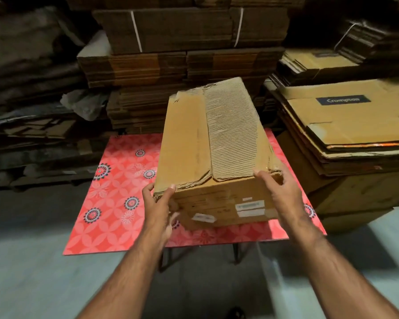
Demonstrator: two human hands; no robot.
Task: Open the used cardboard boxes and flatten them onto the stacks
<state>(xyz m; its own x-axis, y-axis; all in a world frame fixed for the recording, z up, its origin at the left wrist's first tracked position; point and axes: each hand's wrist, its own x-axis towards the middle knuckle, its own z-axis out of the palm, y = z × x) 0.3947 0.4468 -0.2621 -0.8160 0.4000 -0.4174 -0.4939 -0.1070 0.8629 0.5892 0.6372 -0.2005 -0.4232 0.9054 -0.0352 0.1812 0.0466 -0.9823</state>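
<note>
while two hands, left hand (158,203), right hand (278,187), hold one box (213,153), seemingly closed

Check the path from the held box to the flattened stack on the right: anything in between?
Nothing visible. Both hands, left hand and right hand, grip the box above the red table. The space between it and the flattened stack looks open, but the box is still closed.
</note>
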